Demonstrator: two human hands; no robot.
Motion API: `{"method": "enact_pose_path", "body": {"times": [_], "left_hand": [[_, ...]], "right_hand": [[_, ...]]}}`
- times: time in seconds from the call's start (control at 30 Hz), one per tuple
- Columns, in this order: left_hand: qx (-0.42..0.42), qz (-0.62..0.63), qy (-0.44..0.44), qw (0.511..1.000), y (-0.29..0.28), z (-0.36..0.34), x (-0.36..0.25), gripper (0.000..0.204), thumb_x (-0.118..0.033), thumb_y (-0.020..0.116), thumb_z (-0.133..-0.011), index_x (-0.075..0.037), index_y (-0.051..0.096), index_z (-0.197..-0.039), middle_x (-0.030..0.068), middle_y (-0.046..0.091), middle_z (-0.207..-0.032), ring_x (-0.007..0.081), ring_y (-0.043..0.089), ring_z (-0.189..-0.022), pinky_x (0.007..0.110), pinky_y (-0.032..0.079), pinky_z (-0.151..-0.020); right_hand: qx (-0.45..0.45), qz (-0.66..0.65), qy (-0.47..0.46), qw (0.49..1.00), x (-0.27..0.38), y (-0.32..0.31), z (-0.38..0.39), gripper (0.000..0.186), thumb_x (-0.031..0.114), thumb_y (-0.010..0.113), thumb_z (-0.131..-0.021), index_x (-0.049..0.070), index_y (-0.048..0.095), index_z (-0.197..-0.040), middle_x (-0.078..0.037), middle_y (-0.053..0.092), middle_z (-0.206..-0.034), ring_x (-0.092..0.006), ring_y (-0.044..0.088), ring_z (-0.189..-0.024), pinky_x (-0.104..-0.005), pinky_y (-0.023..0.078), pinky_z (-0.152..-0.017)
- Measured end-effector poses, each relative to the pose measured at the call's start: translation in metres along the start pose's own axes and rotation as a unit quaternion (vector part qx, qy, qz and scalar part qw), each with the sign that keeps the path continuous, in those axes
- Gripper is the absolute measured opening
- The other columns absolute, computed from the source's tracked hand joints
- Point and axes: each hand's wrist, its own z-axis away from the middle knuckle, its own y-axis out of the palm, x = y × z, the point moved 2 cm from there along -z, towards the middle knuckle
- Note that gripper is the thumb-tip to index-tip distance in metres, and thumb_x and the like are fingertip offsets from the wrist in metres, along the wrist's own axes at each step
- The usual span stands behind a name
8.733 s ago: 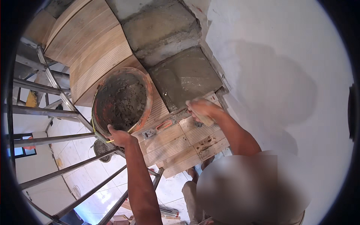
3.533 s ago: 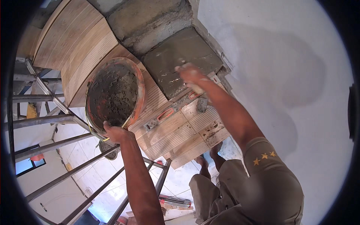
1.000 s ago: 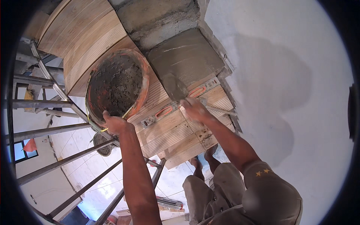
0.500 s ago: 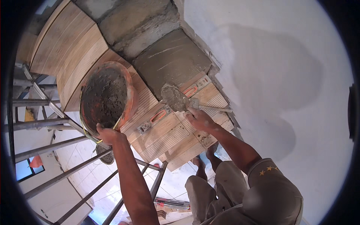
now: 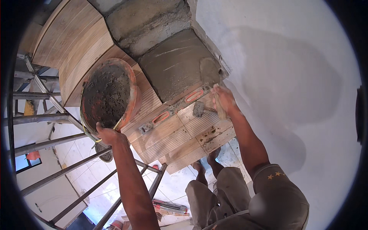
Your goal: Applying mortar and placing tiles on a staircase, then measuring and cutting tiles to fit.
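Observation:
My left hand [image 5: 109,135] grips the near rim of an orange bucket [image 5: 133,92] of wet grey mortar [image 5: 105,92], beside its yellow handle. My right hand [image 5: 225,100] is closed on the wooden handle of a trowel [image 5: 209,72], whose mortar-coated blade lies at the right end of a smooth grey mortar bed [image 5: 168,67], beside the wall. Just below the bed, a long spirit level [image 5: 147,127] with orange grips lies along wood-look stair tiles [image 5: 161,142]. A mortar-smeared mallet [image 5: 198,109] rests on those tiles beside my right hand.
Curved tiled steps [image 5: 69,42] rise at upper left beside rough concrete steps [image 5: 145,19]. A white wall [image 5: 287,69] bounds the right. A steel railing frame [image 5: 46,140] runs left, above a white tiled floor [image 5: 80,172]. My feet [image 5: 198,166] show below the tiled step's edge.
The trowel blade has moved from the lower left of the mortar bed, by the level, to its right end; my right hand moved up and right. My left hand stays on the bucket.

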Motion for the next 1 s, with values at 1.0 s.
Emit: {"method": "enact_pose_path", "body": {"times": [1.0], "left_hand": [[-0.048,-0.016,0.048,0.998,-0.009,-0.013,0.011,0.06,-0.037,0.067,-0.089,0.005,0.058,-0.132,0.0183,0.063,-0.127,0.0289,0.061,-0.108,0.04,0.045,-0.098]], "right_hand": [[-0.099,0.184,-0.505,0.838,0.141,0.084,0.07,0.042,0.031,0.063,-0.096,-0.002,0.058,-0.121,-0.026,0.069,-0.104,-0.0467,0.066,-0.1,-0.05,0.053,-0.084]]}}
